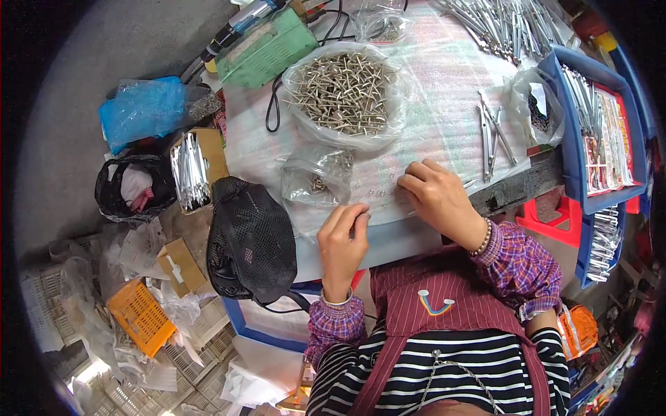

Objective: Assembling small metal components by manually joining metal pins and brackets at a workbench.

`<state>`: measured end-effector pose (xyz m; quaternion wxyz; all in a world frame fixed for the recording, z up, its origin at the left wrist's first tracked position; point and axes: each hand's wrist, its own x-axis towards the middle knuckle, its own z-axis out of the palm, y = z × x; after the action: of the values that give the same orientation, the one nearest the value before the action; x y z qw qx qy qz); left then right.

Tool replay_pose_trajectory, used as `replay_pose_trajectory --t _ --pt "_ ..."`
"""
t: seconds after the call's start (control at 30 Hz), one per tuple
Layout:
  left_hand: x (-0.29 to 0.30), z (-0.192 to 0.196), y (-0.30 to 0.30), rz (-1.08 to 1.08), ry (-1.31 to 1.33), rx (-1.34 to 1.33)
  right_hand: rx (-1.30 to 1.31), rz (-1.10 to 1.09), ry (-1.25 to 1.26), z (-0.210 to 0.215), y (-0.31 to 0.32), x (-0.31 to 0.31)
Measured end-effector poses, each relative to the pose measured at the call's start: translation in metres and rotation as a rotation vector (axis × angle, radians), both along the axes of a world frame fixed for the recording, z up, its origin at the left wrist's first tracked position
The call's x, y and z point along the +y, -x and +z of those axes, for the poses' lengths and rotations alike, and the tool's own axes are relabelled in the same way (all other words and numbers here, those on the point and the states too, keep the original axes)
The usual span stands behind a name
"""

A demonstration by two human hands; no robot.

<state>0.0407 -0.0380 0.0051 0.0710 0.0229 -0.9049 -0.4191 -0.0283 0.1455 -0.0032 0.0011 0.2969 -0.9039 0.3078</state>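
Note:
My left hand (343, 239) is at the near edge of the table, thumb and fingers closed together. Whatever they pinch, if anything, is too small to name. To its right, my right hand (442, 202) rests on the foam-covered tabletop with its fingers bent and their tips down; anything within them is hidden. Tiny rings (380, 193) lie loose between the two hands. Just beyond the left hand sits a small clear bag (317, 175) with little metal parts in it. Behind that, a big plastic bag (343, 93) is full of metal pins or bolts.
Slim metal rods (491, 135) lie right of my right hand, near a bag of dark small parts (538, 107). A blue tray (600, 132) stands at the right edge. More rods (510, 28) are heaped at the back. A black mesh bag (251, 239) hangs at left.

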Motion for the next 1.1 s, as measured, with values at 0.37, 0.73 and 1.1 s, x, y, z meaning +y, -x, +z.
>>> replay_pose_trajectory --t 0.37,0.73,1.1 --pt "0.005 0.007 0.001 0.043 -0.068 -0.023 -0.028 -0.06 0.187 0.01 0.001 0.004" --pt "0.03 0.002 0.006 -0.017 -0.566 -0.034 -1.348 -0.264 1.073 0.022 -0.012 0.015" --pt "0.036 0.013 0.014 -0.115 -0.357 0.038 -1.299 -0.291 1.126 0.014 -0.022 0.011"
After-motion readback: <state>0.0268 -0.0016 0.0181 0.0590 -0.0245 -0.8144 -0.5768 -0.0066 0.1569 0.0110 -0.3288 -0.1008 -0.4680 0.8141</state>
